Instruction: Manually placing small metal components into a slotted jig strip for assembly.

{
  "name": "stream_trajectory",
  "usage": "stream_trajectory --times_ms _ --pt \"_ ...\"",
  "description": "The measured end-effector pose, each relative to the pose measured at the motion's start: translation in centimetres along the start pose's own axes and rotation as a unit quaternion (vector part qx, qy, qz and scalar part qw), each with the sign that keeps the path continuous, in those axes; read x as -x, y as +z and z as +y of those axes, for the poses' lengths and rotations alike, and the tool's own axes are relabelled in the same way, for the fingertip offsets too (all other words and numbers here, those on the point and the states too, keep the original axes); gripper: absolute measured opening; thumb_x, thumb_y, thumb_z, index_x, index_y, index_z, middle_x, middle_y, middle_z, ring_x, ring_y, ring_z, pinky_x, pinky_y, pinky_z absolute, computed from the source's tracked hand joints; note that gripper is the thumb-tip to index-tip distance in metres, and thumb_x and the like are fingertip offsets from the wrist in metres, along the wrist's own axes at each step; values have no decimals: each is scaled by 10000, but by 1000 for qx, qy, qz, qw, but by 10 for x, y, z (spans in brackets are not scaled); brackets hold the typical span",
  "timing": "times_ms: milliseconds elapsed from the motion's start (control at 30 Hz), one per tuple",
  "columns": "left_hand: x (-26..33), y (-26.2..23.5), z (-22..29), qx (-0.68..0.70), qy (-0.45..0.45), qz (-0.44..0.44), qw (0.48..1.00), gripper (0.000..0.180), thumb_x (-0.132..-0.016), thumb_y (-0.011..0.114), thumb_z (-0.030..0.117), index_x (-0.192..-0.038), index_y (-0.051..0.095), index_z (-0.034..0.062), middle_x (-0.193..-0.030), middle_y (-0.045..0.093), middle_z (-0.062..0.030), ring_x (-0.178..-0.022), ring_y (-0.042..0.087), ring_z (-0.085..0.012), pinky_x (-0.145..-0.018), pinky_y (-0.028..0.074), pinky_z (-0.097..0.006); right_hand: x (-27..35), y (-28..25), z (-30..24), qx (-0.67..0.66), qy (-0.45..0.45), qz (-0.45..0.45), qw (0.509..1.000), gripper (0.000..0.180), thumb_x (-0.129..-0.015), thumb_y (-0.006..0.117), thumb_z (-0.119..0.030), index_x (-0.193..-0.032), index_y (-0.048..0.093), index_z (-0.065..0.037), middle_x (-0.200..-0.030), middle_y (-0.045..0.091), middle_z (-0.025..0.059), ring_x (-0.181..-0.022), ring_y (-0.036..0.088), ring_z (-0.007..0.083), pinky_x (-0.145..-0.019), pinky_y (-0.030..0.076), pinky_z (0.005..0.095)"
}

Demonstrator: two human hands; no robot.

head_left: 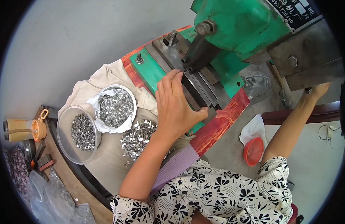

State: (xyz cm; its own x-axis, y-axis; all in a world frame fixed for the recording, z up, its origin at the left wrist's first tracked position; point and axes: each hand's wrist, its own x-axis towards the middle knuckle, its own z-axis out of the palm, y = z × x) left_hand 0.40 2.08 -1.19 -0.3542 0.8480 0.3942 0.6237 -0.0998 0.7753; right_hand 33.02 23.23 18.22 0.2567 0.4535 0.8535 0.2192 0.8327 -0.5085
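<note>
Press (239, 30), green; left hand (172, 99), fingers (177, 77) spread wide along die (200, 87), hold unclear; right hand (321, 90), partly hidden, finger state unclear.

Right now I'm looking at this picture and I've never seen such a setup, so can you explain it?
There's no robot: a person works with bare hands, seen from a wide camera on their own head, looking down. The big green machine stands ahead. The left hand spreads thumb and fingers across a dark metal block on its bed; whether they grip anything, I can't tell. The right hand is partly hidden behind the machine's right part. At left, beige cloth bears a clear tub and a white-lined bowl, both holding small metal pieces, plus a loose silvery heap.
</note>
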Motion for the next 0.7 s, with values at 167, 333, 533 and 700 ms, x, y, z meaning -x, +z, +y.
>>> stream_trajectory --times_ms 167,333,533,700 --pt "2 -6 -11 22 -7 -25 999 977 -535 907 196 -1342 414 -48 -1359 424 -170 -1245 413 -364 -1056 353 -457 140 49 -18 107 -2 96 990 366 -1045 448 -181 -1333 428 44 -1263 547 154 -1144 558 250 -1013 451 363" --pt "-2 -15 -23 69 20 -26 997 1091 -501 944 236 -1403 382 -13 -1368 416 -205 -1236 424 -404 -1046 363 -471 229 86 -47 158 192 -400 882 155 -966 587 -90 -1057 658 12 -931 669 102 -907 626 167 -820 481 306" --pt "-9 -3 -17 112 26 -12 993 1000 -470 935 267 -1312 459 12 -1311 402 -176 -1198 431 -398 -959 395 -481 219 78 -8 82 342 -485 801 396 -907 550 -59 -1269 560 101 -1151 660 140 -1046 603 167 -925 464 305" --pt "-8 -9 -21 137 -17 -68 988 993 -511 927 309 -1323 452 -7 -1352 371 -209 -1255 396 -411 -1034 360 -479 242 81 -37 92 310 -412 852 309 -930 554 -60 -1212 581 64 -1120 630 96 -1056 574 169 -954 432 295"
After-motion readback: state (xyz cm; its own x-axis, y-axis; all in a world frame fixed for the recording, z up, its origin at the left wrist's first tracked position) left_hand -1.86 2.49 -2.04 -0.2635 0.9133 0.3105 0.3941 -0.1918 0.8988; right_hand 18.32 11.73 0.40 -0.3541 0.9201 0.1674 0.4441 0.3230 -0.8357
